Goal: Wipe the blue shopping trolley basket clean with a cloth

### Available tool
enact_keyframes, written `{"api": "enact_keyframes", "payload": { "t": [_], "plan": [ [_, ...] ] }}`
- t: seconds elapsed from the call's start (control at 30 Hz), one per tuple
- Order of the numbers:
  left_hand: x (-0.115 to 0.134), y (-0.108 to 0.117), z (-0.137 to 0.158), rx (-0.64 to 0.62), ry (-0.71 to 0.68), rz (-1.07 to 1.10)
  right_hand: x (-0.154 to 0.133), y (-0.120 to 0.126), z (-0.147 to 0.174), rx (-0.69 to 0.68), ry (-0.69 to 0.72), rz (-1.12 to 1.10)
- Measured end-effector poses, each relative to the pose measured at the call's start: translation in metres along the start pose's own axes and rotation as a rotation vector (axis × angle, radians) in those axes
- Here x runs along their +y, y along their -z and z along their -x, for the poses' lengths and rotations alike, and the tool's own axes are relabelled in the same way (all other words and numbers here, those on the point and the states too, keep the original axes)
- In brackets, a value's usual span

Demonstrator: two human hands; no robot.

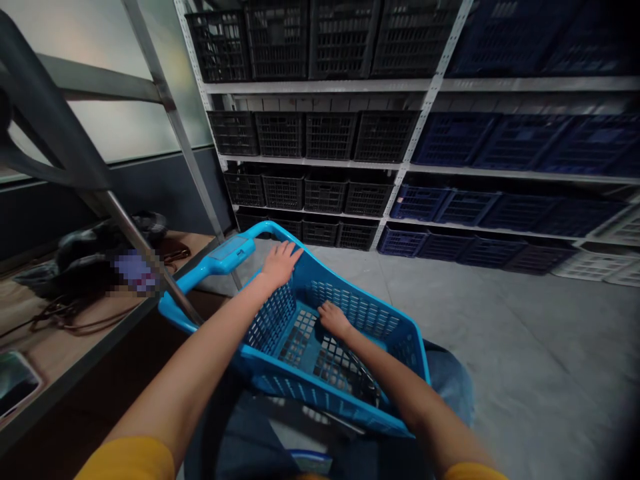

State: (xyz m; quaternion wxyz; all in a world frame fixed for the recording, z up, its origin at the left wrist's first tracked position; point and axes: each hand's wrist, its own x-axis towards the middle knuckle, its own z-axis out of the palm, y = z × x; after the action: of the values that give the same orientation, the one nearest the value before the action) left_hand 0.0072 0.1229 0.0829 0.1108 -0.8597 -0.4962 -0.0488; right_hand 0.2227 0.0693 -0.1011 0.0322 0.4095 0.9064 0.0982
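Observation:
A blue plastic shopping basket [330,393] with slotted walls and a long handle stands tilted in front of me, between my legs. My left hand [280,265] rests on its back wall near the rim, fingers stretched out. Reaching down inside the basket is my right hand [334,319], its fingers curled; what they hold, if anything, is hidden. A dark, thin object [370,387] lies at the basket's near inner side, partly covered by my right forearm, and I cannot make out its kind.
At left, a wooden bench [100,327] carries a dark bundle [75,260], brown cords and a phone [17,380]. A metal frame [135,233] rises there. White shelving [320,87] holds black crates [330,133] and blue crates [455,140]; white crates [595,263] stand far right.

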Motion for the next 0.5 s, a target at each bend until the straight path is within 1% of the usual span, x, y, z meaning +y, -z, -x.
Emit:
{"api": "enact_keyframes", "payload": {
  "t": [0.07,0.13,0.2,0.23,0.27,0.33,0.4,0.5],
  "plan": [
    [0.007,-0.003,-0.013,-0.028,-0.113,-0.009,0.001,0.008,-0.004,0.041,-0.01,0.004],
    [0.012,-0.007,-0.03,-0.012,-0.199,-0.02,0.013,0.03,-0.008,0.166,-0.066,0.019],
    [0.014,-0.01,-0.048,0.027,-0.255,-0.04,0.029,0.054,-0.009,0.318,-0.161,0.043],
    [0.014,-0.011,-0.056,0.034,-0.272,-0.05,0.035,0.061,-0.009,0.37,-0.199,0.057],
    [0.013,-0.012,-0.062,0.031,-0.286,-0.057,0.038,0.064,-0.009,0.393,-0.212,0.07],
    [0.01,-0.015,-0.071,0.023,-0.31,-0.057,0.036,0.054,-0.007,0.356,-0.168,0.091],
    [0.004,-0.016,-0.075,0.038,-0.331,-0.032,0.024,0.029,-0.005,0.253,-0.091,0.108],
    [-0.005,-0.016,-0.075,0.048,-0.367,0.036,0.001,-0.015,0.0,0.107,-0.013,0.124]
  ]
}}
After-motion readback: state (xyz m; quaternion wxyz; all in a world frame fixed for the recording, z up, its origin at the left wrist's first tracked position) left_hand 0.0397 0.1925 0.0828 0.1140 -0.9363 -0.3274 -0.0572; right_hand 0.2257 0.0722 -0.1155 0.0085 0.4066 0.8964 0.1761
